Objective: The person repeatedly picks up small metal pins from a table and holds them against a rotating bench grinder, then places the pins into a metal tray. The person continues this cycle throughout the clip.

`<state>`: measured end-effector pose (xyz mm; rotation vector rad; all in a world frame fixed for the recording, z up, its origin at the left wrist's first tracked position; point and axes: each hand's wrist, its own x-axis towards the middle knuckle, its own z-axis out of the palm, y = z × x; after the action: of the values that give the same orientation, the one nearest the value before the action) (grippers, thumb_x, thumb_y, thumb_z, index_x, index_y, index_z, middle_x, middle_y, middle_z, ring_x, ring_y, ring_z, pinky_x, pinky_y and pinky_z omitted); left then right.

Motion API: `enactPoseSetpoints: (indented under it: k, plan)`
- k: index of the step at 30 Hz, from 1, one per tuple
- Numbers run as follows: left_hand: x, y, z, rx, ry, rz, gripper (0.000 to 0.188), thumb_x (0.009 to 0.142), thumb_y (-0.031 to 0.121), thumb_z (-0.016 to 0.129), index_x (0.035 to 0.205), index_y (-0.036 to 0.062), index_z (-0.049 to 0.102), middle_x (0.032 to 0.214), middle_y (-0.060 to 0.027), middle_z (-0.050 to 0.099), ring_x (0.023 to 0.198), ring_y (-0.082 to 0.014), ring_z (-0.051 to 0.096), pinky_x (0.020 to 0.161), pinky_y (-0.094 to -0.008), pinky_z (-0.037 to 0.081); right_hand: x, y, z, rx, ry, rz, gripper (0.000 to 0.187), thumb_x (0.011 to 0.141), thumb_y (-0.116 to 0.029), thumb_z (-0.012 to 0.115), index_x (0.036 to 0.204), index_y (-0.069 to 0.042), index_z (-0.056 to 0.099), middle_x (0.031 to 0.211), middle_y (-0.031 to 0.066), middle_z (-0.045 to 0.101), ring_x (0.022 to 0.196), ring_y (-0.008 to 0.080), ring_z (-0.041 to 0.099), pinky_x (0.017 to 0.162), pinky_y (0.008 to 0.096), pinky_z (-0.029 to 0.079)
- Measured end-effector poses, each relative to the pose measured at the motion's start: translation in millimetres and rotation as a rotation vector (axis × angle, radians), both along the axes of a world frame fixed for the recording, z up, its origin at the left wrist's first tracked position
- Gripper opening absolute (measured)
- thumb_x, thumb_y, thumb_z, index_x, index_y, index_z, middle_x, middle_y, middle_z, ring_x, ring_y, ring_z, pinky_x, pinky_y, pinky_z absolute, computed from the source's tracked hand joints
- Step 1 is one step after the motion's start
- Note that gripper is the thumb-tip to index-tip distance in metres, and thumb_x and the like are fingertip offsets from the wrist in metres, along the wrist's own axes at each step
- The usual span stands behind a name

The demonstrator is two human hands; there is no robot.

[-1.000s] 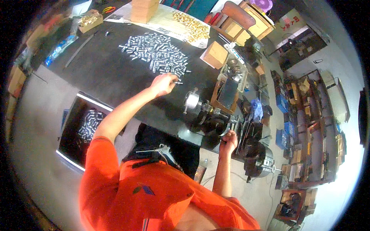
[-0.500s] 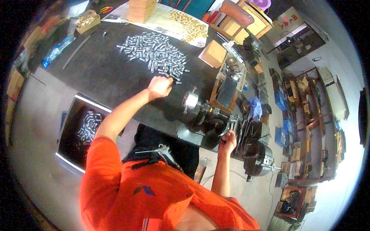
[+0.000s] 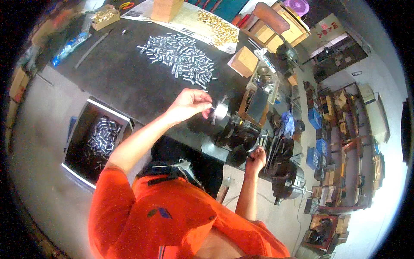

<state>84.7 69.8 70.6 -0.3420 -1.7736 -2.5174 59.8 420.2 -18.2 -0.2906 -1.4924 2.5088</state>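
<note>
My left hand (image 3: 192,105) is closed in a pinch at the face of a silvery round chuck (image 3: 221,111) on a small bench machine (image 3: 239,133). A small metal part, mostly hidden by the fingertips, is between thumb and fingers. My right hand (image 3: 256,161) is closed around a thin metal lever at the machine's other end. Beyond my left hand, a spread of small silvery metal cylinders (image 3: 181,56) lies on the dark bench (image 3: 116,82). More of these cylinders (image 3: 104,136) sit in a dark, white-edged bin (image 3: 79,151) at lower left.
Brass-coloured parts (image 3: 220,28) lie on newspaper at the back, near wooden blocks (image 3: 167,9) (image 3: 244,61). A tray of metal pieces (image 3: 264,80) stands behind the machine. An air blow gun (image 3: 184,166) lies against my waist. Shelves (image 3: 349,142) line the right wall.
My left hand has moved from the near edge of the cylinder spread rightward and nearer to me, up to the chuck. My right hand stays at the lever. The view has shifted slightly.
</note>
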Motion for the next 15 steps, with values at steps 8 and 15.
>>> enactPoseSetpoints:
  k: [8,15]
  plan:
    - [-5.4,-0.6,6.4,-0.173,0.008,-0.013,0.009,0.082,0.004,0.053,0.087,-0.0042,0.055,0.072,-0.0096,0.06,0.059,-0.0145,0.059,0.057,-0.0255,0.048,14.4,-2.1,30.6,0.001,0.014,0.047,0.02,0.085,-0.021,0.048,0.085,-0.002,0.051,0.059,-0.0034,0.037,0.05,0.0075,0.03,0.046,0.0222,0.024]
    - [-7.2,-2.4,8.9,-0.131,-0.027,-0.055,0.014,0.085,0.009,0.051,0.083,-0.0045,0.055,0.064,-0.0091,0.058,0.053,-0.0144,0.057,0.047,-0.0251,0.047,13.6,-9.3,88.3,0.1,0.085,0.111,0.014,0.085,-0.016,0.04,0.08,-0.004,0.047,0.056,-0.0029,0.033,0.045,0.0064,0.026,0.039,0.0206,0.019]
